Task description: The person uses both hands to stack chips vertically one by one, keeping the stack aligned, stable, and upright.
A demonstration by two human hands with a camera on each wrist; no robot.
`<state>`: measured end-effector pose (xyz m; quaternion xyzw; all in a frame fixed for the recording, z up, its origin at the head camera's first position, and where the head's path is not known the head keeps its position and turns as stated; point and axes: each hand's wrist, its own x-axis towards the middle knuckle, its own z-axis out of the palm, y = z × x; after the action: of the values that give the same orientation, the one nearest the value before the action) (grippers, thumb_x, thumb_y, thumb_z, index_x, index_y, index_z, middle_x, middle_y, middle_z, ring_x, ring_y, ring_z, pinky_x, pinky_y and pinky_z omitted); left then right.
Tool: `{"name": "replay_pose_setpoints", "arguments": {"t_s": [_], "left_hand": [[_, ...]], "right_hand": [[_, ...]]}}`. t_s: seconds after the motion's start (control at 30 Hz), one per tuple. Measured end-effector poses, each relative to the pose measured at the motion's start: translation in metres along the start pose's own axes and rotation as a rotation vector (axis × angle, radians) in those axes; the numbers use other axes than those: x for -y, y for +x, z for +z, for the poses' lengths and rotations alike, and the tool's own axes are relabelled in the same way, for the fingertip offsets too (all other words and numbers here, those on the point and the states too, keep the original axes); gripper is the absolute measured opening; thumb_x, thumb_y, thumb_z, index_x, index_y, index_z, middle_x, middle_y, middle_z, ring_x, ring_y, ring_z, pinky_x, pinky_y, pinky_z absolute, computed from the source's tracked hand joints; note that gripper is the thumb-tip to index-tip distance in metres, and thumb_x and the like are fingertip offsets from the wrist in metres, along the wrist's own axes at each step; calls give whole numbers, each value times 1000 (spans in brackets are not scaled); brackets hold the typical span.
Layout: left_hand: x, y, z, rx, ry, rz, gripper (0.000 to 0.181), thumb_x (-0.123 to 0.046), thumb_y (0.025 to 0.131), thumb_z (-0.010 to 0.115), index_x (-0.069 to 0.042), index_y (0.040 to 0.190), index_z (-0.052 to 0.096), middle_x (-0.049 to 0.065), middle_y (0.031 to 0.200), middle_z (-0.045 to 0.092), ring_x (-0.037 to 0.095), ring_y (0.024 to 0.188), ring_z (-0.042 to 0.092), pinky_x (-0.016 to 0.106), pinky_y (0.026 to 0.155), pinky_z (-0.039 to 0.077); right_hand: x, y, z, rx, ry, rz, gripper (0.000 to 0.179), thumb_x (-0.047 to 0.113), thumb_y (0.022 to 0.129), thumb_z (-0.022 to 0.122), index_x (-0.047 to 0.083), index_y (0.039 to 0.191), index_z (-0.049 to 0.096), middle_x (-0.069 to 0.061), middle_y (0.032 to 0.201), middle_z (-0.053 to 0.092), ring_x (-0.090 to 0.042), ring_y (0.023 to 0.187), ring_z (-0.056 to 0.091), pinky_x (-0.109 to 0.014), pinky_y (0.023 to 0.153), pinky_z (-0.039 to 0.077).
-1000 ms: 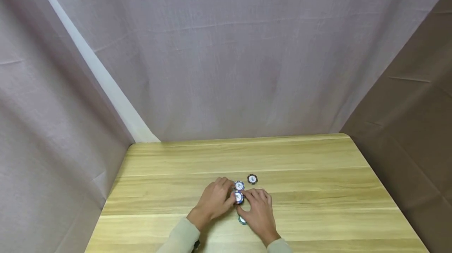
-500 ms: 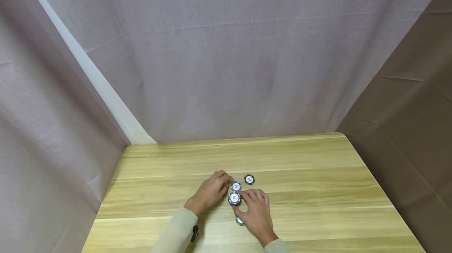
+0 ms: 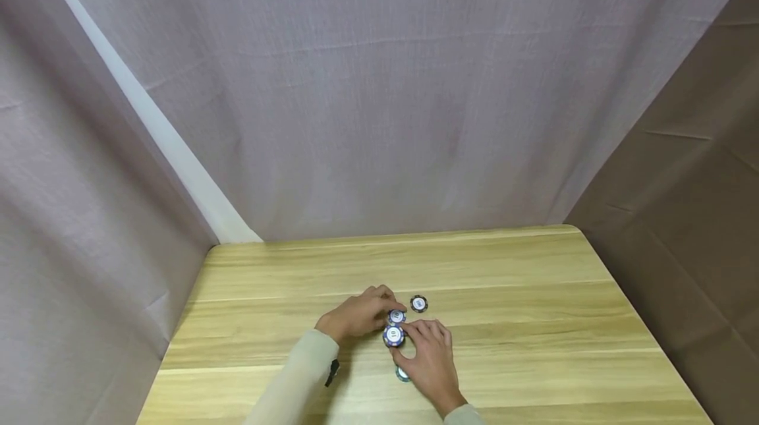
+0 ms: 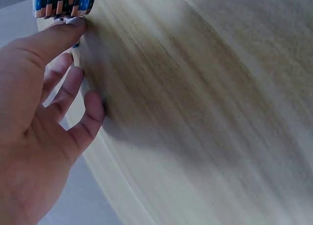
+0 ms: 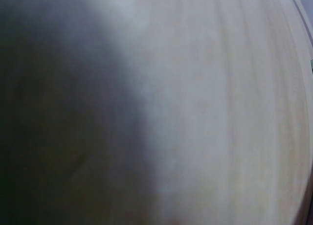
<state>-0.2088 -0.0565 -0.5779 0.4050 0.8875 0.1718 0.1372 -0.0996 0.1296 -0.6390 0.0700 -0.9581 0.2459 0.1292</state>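
A stack of poker chips with a blue chip marked 10 on top stands on the table; its striped edges show at the top left of the left wrist view. My right hand grips this stack from the right, thumb on the near side and fingers on the far side. Just beyond the stack lies a blue poker chip, also marked 10. My left hand pinches that chip between thumb and fingers, partly covering its left edge. In the left wrist view, the left thumb reaches close below the stack.
A black poker chip lies behind and right of the blue one. Nearer the body, a green chip is partly hidden by the right hand. The wooden table is bounded by grey curtains at the back and sides.
My left hand left the stack, drew back left, then came in around the blue chip behind it. My right hand has kept its hold on the stack. The view shifted slightly.
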Motion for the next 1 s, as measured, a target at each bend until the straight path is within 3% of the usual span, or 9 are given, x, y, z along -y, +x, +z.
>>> {"name": "replay_pose_setpoints", "arguments": {"t_s": [0.23, 0.53, 0.67, 0.77, 0.87, 1.0], "left_hand": [[-2, 3, -4, -13, 120, 23, 32, -23, 107, 62, -25, 139, 67, -8, 135, 60, 11, 119, 56, 27, 93, 55], [-3, -1, 10, -20, 456, 54, 27, -23, 111, 54, -19, 137, 59, -4, 131, 57, 11, 119, 54, 23, 87, 57], [-1, -7, 17, -71, 636, 44, 25, -25, 110, 54, -15, 133, 58, -2, 122, 56, 10, 109, 54, 15, 76, 55], [3, -13, 18, -126, 675, -5, 29, -34, 109, 55, -11, 125, 60, -1, 108, 56, 10, 95, 53, 16, 66, 53], [8, -18, 16, -169, 638, -71, 32, -38, 104, 58, -8, 115, 61, 0, 93, 52, 11, 82, 49, 18, 60, 51], [14, -23, 14, -227, 570, -101, 29, -35, 95, 64, -8, 104, 62, 0, 84, 51, 10, 73, 45, 20, 57, 50]], "right_hand": [[-1, 3, -1, -22, -1, -11, 47, 46, 82, 84, 18, 119, 77, 9, 106, 67, -18, 111, 55, -48, 110, 31], [-1, -1, 6, -43, -8, -4, 45, 46, 81, 85, 19, 117, 78, 10, 106, 68, -18, 111, 57, -49, 109, 32], [-1, -3, 9, -49, 3, 1, 45, 46, 80, 85, 19, 115, 78, 10, 105, 68, -19, 111, 58, -49, 108, 32], [0, -4, 11, -61, 4, -6, 44, 45, 80, 86, 19, 115, 78, 11, 104, 68, -19, 110, 58, -49, 107, 32], [1, -3, 11, -66, -13, -13, 44, 44, 79, 86, 20, 115, 78, 12, 103, 67, -17, 109, 58, -49, 105, 33], [2, 0, 9, -48, -24, 3, 43, 44, 81, 85, 20, 115, 78, 12, 104, 67, -18, 110, 58, -50, 105, 34]]}}
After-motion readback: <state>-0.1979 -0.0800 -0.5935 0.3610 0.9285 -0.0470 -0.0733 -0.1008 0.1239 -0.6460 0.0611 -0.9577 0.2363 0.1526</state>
